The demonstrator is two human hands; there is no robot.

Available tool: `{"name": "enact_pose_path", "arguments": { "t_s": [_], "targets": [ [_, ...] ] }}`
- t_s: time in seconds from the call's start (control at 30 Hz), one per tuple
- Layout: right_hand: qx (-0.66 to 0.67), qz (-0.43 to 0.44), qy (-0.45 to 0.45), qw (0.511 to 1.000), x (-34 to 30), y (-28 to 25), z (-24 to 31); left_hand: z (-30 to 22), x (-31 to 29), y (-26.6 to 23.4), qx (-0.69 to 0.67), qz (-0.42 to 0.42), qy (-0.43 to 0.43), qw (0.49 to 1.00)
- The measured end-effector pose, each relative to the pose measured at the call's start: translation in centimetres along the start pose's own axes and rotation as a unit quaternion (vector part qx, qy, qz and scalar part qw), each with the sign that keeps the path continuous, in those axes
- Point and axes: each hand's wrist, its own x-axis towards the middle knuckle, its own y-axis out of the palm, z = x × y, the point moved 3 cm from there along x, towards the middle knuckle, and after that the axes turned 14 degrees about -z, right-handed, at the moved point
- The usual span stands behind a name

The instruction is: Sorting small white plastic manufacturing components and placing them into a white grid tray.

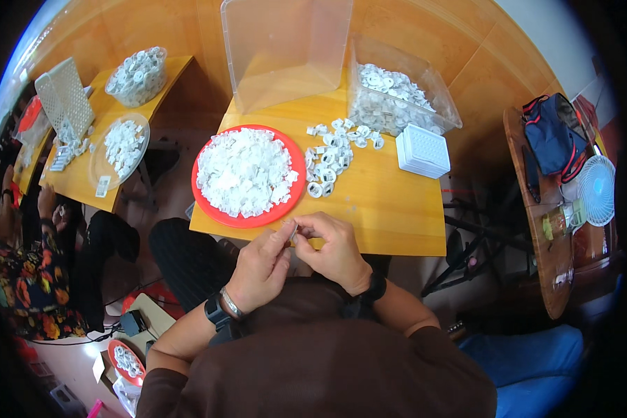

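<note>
Both forearms come up from below and meet at the middle; the left hand [261, 263] and right hand [333, 247] are curled, fingertips pinched together, thumbs nearly touching

The table [369, 202] is pale wood, smooth with a light sheen. The red plate [296, 184] looks like glossy plastic, heaped with matt white plastic pieces [244, 171]. The clear bin [439, 97] is see-through plastic; the white box [423, 150] is matt, dimpled plastic.
</note>
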Motion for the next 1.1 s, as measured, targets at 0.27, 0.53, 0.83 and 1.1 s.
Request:
{"name": "enact_pose_path", "arguments": {
  "t_s": [0.27, 0.53, 0.83, 1.1],
  "targets": [
    [0.005, -0.027, -0.056, 0.998, -0.8, -0.2, -0.2, -1.2, -0.4, 0.2, 0.047, 0.0, 0.041, 0.998],
    [0.07, -0.011, -0.061, 0.996, -0.8, 0.2, -1.2, 1.1, -0.8, -0.4, -0.046, -0.022, -0.013, 0.999],
    [0.153, 0.043, 0.057, 0.986, 0.0, 1.2, -2.2, 3.9, -1.4, 0.3, -0.413, -0.019, -0.392, 0.822],
    [0.075, 0.032, -0.024, 0.996, 0.2, 1.3, -1.5, 3.9, -1.1, 0.6, -0.451, -0.021, -0.38, 0.807]
  ]
}}
